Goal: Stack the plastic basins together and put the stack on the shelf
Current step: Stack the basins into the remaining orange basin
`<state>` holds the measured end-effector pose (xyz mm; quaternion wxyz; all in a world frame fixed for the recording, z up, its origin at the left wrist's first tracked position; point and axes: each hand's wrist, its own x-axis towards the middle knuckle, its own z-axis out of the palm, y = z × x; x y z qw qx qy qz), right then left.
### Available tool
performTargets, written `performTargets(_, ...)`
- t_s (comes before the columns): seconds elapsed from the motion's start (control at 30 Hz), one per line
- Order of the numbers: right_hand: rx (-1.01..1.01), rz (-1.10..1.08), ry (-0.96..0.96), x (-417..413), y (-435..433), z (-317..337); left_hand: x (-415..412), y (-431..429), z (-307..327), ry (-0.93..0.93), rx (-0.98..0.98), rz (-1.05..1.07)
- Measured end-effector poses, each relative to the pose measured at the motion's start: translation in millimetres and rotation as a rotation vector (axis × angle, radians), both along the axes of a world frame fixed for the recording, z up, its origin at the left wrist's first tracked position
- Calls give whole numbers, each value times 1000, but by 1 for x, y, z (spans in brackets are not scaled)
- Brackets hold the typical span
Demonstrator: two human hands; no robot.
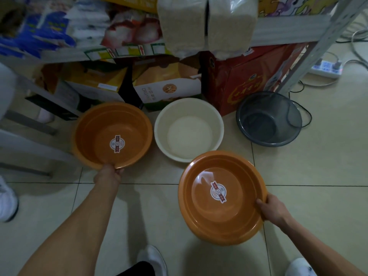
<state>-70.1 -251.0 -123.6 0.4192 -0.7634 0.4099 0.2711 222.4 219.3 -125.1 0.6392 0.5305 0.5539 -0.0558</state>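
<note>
Left orange basin: label sticker inside, near rim pinched by left hand. White basin: empty, on the tiled floor. Right orange basin: sticker inside, tilted, right rim gripped by right hand. Grey basin: empty, beside the shelf post.

Two glossy orange plastic basins, paper stickers inside. Matt cream basin. Translucent smoky grey basin at two o'clock. Smooth glazed floor tiles. Painted metal shelf.
</note>
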Motion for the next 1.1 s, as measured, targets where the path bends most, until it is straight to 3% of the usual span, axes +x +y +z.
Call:
performTargets(0.13, -27, -52, 65, -9, 13, -13, -26, -51, 80, -135, -59, 146)
performTargets(0.37, 43, -84, 140, -13, 20, -22, -94, -112, 122, -189, -59, 94)
performTargets(0.5, 175, -176, 147, -15, 17, -21, -147, -136, 123, -173, -16, -103)
performTargets(0.73, 329, -301, 61, -16, 26, 25, -222, -145, 107, -89, 105, -677)
performTargets(0.87, 498, -528, -126, -23, 14, 37, -233, -154, 106, -24, 118, -919)
performTargets(0.93, 564, -653, -195, -29, 8, 42, -236, -158, 104, -5, 132, -993)
performTargets(1.0, 618, -783, -106, -36, 2, 41, -239, -161, 101, 6, 140, -1006)
performTargets(1.1, 652, -763, -55, -40, -4, 36, -241, -161, 91, 11, 214, -1069)
